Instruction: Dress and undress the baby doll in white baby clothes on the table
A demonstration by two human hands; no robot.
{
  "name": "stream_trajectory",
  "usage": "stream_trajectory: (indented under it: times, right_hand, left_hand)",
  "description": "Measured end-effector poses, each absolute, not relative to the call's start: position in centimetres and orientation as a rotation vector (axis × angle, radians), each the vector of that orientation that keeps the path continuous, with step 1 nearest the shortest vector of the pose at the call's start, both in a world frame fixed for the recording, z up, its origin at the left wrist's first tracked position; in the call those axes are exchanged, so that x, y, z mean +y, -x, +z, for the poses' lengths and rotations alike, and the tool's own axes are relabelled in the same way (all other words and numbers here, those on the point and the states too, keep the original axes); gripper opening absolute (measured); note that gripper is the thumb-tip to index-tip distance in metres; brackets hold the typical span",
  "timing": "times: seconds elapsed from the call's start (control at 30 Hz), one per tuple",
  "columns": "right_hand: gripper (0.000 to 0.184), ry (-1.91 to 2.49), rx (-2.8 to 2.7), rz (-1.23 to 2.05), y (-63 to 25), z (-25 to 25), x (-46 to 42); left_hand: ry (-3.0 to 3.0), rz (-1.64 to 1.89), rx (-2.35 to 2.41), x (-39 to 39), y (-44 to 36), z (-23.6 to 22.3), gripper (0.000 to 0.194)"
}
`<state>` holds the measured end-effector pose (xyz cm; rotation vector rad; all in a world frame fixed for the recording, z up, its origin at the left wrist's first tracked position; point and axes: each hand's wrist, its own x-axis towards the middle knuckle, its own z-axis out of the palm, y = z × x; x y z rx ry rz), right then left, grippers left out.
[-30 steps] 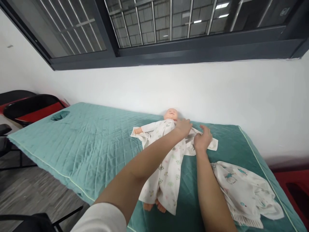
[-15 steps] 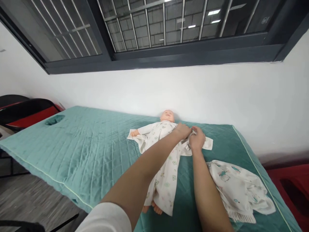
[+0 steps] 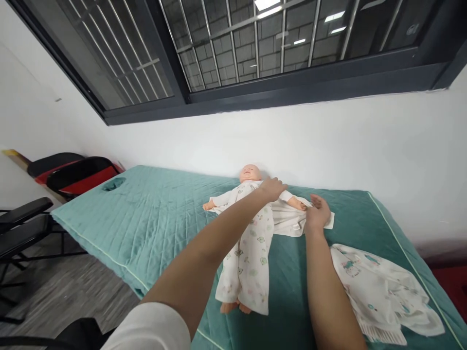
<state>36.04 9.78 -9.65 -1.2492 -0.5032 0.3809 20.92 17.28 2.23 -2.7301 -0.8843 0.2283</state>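
Note:
A baby doll (image 3: pixel 250 172) lies on its back, its head by the wall, in a white printed outfit (image 3: pixel 251 253) with bare feet showing. My left hand (image 3: pixel 273 188) is closed around the upper part of the doll's arm on the right side, its fingertips partly hidden. That arm's bare hand (image 3: pixel 297 203) sticks out of a white sleeve. My right hand (image 3: pixel 318 211) is beside it with curled fingers, at the edge of a white garment (image 3: pixel 288 218) spread under the arm. Whether it grips the cloth is hard to make out.
A second white printed garment (image 3: pixel 386 289) lies crumpled at the right on the green quilted bed cover (image 3: pixel 164 214). Black and red chairs (image 3: pixel 83 177) stand at the left. A dark-framed barred window (image 3: pixel 255 92) is above the white wall. Something red (image 3: pixel 450 282) is at the right edge.
My right hand has moved right, away from my left hand, and the doll's hand between them is now uncovered. The view has shifted slightly left.

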Motion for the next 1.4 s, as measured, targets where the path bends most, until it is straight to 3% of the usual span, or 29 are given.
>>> stream_trajectory:
  times: [0.23,0.43,0.57,0.77,0.87,1.13,1.4]
  right_hand:
    - [0.029,1.076,-0.355,0.536,-36.4,-9.6,10.0]
    - [0.022,1.075,-0.412,0.279,-35.5,-8.2,9.3]
    - [0.024,1.209,-0.798,0.165,-32.5,-6.9,8.6]
    - [0.047,1.695,-1.39,0.421,-27.6,-6.5,8.0]
    - [0.053,1.628,-1.373,0.553,-26.9,-6.7,8.1]
    - [0.057,1.458,-1.212,0.7,-26.6,-6.6,8.3]
    - [0.062,1.381,-1.241,0.818,-26.6,-7.0,8.7]
  left_hand:
    - [2.815,0.175,-0.984,15.2,-21.0,1.5,0.037]
    - [2.814,0.044,-1.243,13.1,-20.1,1.2,0.037]
    - [2.81,-0.481,-1.467,12.5,-14.4,1.5,0.029]
    - [2.531,-1.812,-2.087,11.8,-5.9,-2.9,0.028]
    - [2.47,-2.087,-2.171,11.6,-5.1,-4.4,0.027]
    - [2.643,-2.268,-1.887,12.0,-5.9,-4.6,0.027]
    - [2.616,-1.75,-1.809,13.3,-6.6,-5.3,0.033]
